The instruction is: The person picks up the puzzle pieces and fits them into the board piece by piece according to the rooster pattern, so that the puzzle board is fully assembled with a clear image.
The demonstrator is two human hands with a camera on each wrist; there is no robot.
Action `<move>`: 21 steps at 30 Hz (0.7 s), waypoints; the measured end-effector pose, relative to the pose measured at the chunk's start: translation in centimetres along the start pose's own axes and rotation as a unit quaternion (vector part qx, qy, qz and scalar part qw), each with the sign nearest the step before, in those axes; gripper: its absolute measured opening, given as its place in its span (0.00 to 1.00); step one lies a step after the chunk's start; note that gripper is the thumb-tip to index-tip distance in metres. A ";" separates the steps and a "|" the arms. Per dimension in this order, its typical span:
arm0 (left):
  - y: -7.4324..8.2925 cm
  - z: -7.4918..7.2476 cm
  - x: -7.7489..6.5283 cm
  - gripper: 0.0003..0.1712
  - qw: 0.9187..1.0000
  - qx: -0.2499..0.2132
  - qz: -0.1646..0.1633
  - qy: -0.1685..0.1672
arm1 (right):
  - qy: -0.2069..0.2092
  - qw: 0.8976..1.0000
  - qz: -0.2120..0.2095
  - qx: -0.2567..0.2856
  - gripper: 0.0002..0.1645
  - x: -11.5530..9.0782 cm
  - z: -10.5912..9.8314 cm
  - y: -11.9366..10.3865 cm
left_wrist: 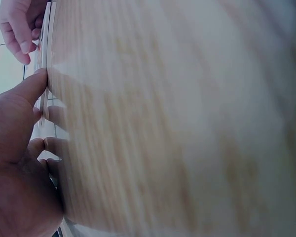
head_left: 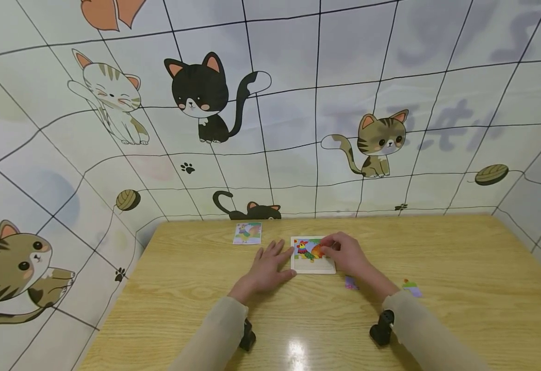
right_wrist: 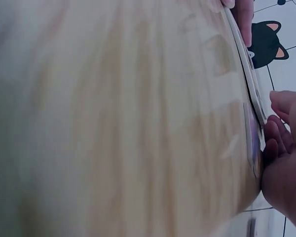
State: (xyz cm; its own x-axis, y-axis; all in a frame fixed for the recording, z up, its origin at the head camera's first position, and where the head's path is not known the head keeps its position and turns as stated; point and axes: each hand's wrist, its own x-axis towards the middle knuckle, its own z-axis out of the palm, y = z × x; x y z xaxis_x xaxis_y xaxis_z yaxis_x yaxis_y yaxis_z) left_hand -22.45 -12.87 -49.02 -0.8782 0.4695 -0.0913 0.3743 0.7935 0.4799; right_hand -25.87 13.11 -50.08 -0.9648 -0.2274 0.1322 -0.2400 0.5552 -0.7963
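In the head view a small framed jigsaw puzzle (head_left: 312, 267) lies on the table, with a colourful rooster picture across its upper part and bare board below. My left hand (head_left: 267, 269) lies spread on the tabletop, thumb and forefinger against the frame's left edge. From the right, my right hand (head_left: 346, 253) reaches over the frame and pinches an orange puzzle piece (head_left: 317, 251) at the upper right of the picture, partly hidden by the fingers. In the right wrist view, the other fingers of this hand (right_wrist: 286, 131) curl beside the frame's edge.
A purple puzzle piece (head_left: 351, 283) lies just below the right hand. Farther right, beside the sleeve, is another loose piece (head_left: 411, 288) in green and lilac. A square picture card (head_left: 247, 233) lies at the table's back edge, before a wall covering (head_left: 293, 118) printed with cats.
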 end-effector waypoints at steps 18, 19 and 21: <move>0.1 -0.2 -0.1 0.39 1.000 -0.001 -0.002 0.001 | -0.051 0.990 -0.110 -0.066 0.09 -0.6 -0.9 0.6; 0.1 -0.2 -0.1 0.39 1.000 -0.002 -0.002 0.001 | -0.052 0.990 -0.111 -0.071 0.09 -0.6 -0.8 0.6; 0.1 -0.2 -0.1 0.39 1.000 -0.003 -0.002 0.000 | -0.057 0.989 -0.112 -0.082 0.08 -0.5 -0.8 0.5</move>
State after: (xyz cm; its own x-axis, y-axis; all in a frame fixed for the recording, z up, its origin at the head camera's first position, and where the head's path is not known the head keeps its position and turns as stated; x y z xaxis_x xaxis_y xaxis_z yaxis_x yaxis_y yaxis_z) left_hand -22.38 -12.88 -48.80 -0.8793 0.4669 -0.0940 0.3694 0.7930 0.4844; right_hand -25.57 14.11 -50.08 -0.8695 -0.4424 0.2197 -0.4694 0.6014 -0.6465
